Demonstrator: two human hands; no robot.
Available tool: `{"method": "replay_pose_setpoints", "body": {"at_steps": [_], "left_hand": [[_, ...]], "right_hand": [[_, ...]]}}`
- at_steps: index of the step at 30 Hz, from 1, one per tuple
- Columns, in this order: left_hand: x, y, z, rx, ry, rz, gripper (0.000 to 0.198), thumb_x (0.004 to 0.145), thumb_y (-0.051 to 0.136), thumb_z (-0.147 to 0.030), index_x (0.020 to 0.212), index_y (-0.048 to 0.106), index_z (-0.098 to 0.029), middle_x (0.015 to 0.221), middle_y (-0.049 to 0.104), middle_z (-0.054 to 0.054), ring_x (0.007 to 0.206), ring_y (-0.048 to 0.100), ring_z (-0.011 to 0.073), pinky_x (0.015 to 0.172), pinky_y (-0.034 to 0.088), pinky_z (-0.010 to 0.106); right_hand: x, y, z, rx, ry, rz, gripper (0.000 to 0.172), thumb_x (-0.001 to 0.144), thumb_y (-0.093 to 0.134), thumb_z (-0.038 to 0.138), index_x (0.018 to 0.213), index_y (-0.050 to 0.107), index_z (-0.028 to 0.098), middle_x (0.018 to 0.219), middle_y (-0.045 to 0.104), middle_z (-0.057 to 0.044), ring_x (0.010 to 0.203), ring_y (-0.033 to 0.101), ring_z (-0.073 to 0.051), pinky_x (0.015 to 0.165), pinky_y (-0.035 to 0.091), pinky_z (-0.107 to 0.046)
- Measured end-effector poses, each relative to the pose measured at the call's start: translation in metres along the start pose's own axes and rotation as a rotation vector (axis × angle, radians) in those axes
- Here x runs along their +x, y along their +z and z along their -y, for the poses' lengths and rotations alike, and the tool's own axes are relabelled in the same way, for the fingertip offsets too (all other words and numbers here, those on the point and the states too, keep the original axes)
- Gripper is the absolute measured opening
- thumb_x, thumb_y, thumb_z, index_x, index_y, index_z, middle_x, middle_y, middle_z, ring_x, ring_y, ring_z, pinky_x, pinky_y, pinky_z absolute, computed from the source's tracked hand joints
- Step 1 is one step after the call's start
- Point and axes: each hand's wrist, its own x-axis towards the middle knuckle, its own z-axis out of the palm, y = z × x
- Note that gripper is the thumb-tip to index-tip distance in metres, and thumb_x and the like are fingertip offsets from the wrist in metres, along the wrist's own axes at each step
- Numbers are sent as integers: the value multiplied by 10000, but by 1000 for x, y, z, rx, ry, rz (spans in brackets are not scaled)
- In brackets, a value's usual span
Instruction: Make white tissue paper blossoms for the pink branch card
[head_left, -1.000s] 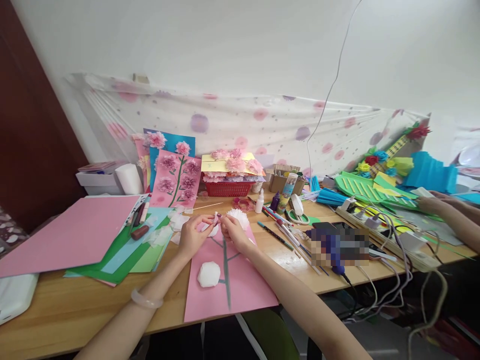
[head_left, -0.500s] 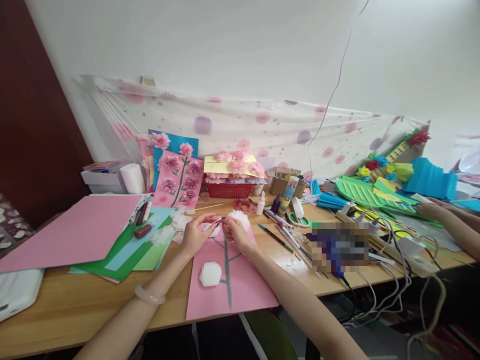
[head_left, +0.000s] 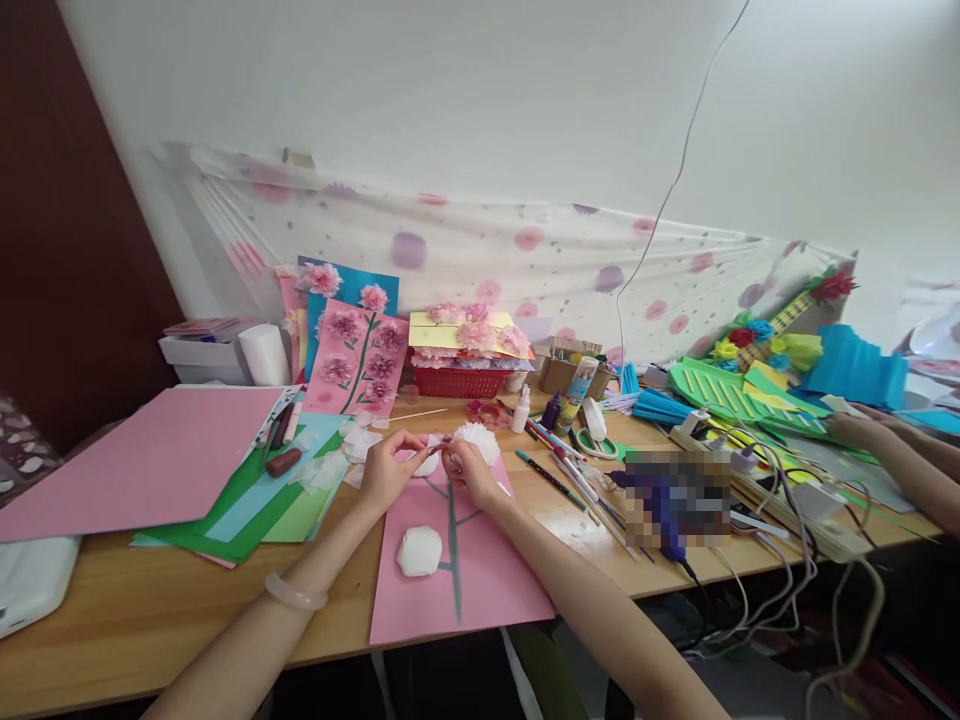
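My left hand (head_left: 390, 472) and my right hand (head_left: 468, 470) meet fingertip to fingertip above a pink sheet (head_left: 495, 585). Both are closed in a pinch; whatever sits between the fingers is too small and covered to make out. A grey-green stem with branches (head_left: 454, 560) is drawn on the sheet. By the left branch lies a white paper round (head_left: 419, 552). A fluffy white paper flower (head_left: 480, 441) rests at the sheet's top, just behind my right hand. Another white paper piece (head_left: 427, 463) shows partly beneath my hands.
Left are coloured paper sheets (head_left: 187, 530) and white tissue scraps (head_left: 360, 443). Behind stand a finished flower picture (head_left: 352, 370) and a red basket (head_left: 459, 382). To the right lie pens (head_left: 551, 477), a white glue bottle (head_left: 520, 410), a power strip (head_left: 810, 525) with cords, and another person's hands (head_left: 862, 430).
Both hands stay pinched together over the pink sheet, with only small finger shifts. The view has moved slightly. At the far right, the other person's hands have shifted a little.
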Motion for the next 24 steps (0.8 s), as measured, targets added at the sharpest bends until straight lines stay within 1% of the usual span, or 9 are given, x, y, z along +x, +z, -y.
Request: {"method": "replay_pose_setpoints", "body": {"at_steps": [4, 7, 11, 13, 17, 20, 22, 24], "left_hand": [[0, -1, 0, 10, 23, 0, 128, 705, 649, -287, 664, 569, -197, 762, 698, 34, 819, 668, 193, 749, 500, 292], [-1, -2, -4, 52, 51, 18, 129, 710, 647, -293, 661, 574, -199, 771, 705, 30, 805, 670, 188, 743, 494, 285], [-1, -4, -10, 122, 102, 17, 124, 706, 639, -295, 648, 576, -206, 691, 686, 9, 747, 663, 185, 709, 485, 279], [-1, -5, -11, 151, 129, 18, 110, 715, 624, -284, 650, 575, -209, 693, 685, 9, 747, 659, 183, 716, 481, 282], [-1, -4, -12, 146, 149, 33, 115, 719, 610, -267, 644, 541, -215, 779, 712, 22, 796, 664, 187, 746, 486, 294], [-1, -4, -13, 132, 117, 26, 132, 704, 621, -274, 637, 522, -218, 787, 716, 21, 794, 664, 187, 747, 496, 300], [-2, -3, -13, 128, 92, 14, 99, 692, 637, -274, 707, 560, -213, 781, 708, 23, 779, 661, 184, 750, 502, 301], [-2, -2, -13, 92, 84, 28, 191, 674, 653, -259, 845, 593, -200, 816, 704, 32, 786, 660, 181, 765, 508, 304]], "right_hand": [[1, 1, -1, -13, -3, -13, 311, 759, 447, 369, 526, 308, 216, 471, 226, 70, 410, 154, -76, 417, 112, -246], [0, 1, 0, -27, 0, -21, 320, 768, 444, 383, 532, 310, 215, 473, 231, 70, 413, 158, -74, 419, 120, -243], [-1, 1, 1, -39, 13, -20, 307, 752, 438, 378, 526, 312, 214, 454, 235, 72, 416, 172, -75, 417, 127, -239], [0, 1, 0, -39, 14, -24, 247, 719, 454, 331, 542, 331, 212, 457, 250, 75, 419, 178, -76, 418, 130, -237], [1, 1, -1, -36, 31, -31, 32, 649, 452, 233, 643, 434, 208, 473, 284, 84, 412, 169, -81, 416, 116, -238], [3, 1, -3, -31, 50, -35, 53, 643, 438, 218, 688, 464, 209, 468, 269, 88, 407, 153, -86, 417, 108, -242], [4, 0, -4, -27, 58, -36, 50, 651, 440, 222, 694, 463, 212, 470, 265, 89, 404, 154, -87, 418, 107, -243], [4, -1, -4, -26, 58, -36, 42, 661, 451, 233, 697, 460, 214, 469, 267, 90, 402, 160, -86, 421, 107, -244]]}}
